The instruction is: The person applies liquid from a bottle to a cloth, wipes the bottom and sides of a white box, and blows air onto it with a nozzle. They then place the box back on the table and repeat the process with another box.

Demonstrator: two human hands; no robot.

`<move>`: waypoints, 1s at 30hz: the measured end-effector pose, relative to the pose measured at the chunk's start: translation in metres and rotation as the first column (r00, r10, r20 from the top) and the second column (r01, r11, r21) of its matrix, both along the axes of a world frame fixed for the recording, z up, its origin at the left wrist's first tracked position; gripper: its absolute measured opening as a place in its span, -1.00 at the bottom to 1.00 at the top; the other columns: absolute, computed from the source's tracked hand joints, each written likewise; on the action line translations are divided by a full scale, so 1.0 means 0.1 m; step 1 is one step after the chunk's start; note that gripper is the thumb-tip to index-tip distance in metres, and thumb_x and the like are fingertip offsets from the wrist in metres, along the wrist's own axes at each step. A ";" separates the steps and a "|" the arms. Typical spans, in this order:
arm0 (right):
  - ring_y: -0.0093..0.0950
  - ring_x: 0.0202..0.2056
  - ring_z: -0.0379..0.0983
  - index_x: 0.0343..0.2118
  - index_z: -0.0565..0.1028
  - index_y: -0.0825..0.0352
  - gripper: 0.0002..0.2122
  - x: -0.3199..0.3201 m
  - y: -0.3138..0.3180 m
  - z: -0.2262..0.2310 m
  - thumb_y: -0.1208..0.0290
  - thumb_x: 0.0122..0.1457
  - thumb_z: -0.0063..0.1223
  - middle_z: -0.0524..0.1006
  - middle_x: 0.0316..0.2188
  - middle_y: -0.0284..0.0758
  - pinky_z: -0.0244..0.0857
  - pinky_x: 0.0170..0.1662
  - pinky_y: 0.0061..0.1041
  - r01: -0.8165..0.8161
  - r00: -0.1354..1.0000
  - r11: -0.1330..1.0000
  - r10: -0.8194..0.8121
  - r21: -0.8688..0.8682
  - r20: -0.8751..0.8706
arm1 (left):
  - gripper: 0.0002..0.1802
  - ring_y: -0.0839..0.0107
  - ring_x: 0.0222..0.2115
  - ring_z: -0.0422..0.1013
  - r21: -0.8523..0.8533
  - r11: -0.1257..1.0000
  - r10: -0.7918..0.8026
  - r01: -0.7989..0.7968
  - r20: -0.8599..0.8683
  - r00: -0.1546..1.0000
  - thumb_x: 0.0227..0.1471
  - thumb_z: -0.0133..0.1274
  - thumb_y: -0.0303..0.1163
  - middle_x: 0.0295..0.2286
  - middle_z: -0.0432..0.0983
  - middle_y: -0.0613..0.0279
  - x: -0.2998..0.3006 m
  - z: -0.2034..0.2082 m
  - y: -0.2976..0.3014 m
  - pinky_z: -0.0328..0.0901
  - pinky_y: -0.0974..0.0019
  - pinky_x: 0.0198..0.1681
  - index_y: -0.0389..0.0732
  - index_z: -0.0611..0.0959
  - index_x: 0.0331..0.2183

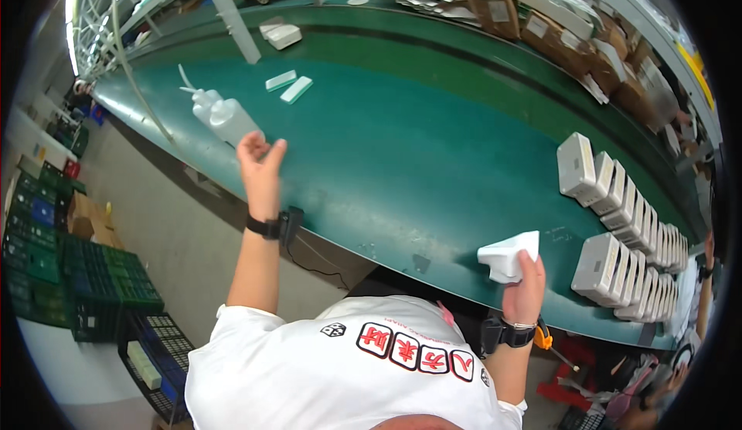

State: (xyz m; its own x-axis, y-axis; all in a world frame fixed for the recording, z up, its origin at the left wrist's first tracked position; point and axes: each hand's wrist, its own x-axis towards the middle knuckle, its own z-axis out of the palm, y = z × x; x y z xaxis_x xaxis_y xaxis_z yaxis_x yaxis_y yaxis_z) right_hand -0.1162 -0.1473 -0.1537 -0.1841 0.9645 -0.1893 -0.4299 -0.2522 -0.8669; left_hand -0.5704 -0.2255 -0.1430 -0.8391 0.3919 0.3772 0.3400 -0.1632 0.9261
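Note:
My left hand [263,163] reaches over the front edge of the green table, its fingers loosely bent and the thumb apart, with nothing seen in it. Right by its fingertips are two whitish plastic squeeze bottles [233,123], one with a thin bent spout; whether the fingers touch the nearer one I cannot tell. A crumpled white wiping cloth [506,257] is in my right hand [527,291], pinched above the table's front edge. Beyond the bottles lie two small white and green bars [296,90].
White box-shaped housings [580,171] stand in two rows at the right. A metal post [232,20] rises at the far left, near a small white box [283,36]. Cardboard boxes [556,43] and papers fill the back. Dark crates [108,283] are stacked on the floor at left.

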 end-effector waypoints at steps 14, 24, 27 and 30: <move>-0.44 0.06 0.35 0.13 0.30 0.54 -0.57 -0.17 -0.09 0.23 0.44 0.25 -0.05 0.39 0.11 -0.17 0.19 0.12 -0.46 0.167 0.959 0.907 -0.241 0.387 0.151 | -0.16 0.24 -0.04 0.37 -0.158 0.984 -0.076 0.084 0.054 0.996 -0.26 0.41 -0.34 -0.06 0.44 0.05 -1.16 -0.07 -0.09 0.24 0.24 0.06 -0.39 0.37 0.04; -0.49 -0.09 0.46 0.00 0.40 0.46 -0.71 -0.33 0.29 0.10 0.55 0.22 0.01 0.54 -0.11 -0.20 0.31 0.01 -0.50 0.164 0.986 0.962 -0.153 0.216 -0.066 | -0.11 0.34 -0.02 0.38 0.032 0.288 -0.834 0.957 0.500 0.234 -0.25 0.33 -0.30 -0.02 0.44 0.12 0.97 0.18 -0.06 0.25 0.22 0.08 -0.32 0.35 0.13; -0.50 -0.08 0.46 0.01 0.39 0.47 -0.70 -0.32 0.29 0.07 0.61 0.20 0.00 0.54 -0.12 -0.23 0.32 0.01 -0.52 0.180 0.983 0.956 -0.184 0.230 -0.008 | -0.13 0.34 -0.05 0.41 -0.036 0.076 -0.826 0.996 0.557 0.084 -0.28 0.33 -0.31 -0.05 0.47 0.13 1.33 0.25 0.15 0.28 0.24 0.05 -0.32 0.39 0.11; -0.51 -0.08 0.47 0.02 0.38 0.48 -0.67 -0.26 0.26 0.04 0.66 0.17 -0.02 0.53 -0.11 -0.26 0.31 0.01 -0.53 0.174 0.980 0.952 -0.192 0.253 0.051 | -0.16 0.34 -0.09 0.45 -0.098 -0.113 -0.770 0.989 0.637 -0.025 -0.31 0.32 -0.31 -0.09 0.50 0.14 1.58 0.31 0.23 0.31 0.25 0.02 -0.33 0.43 0.07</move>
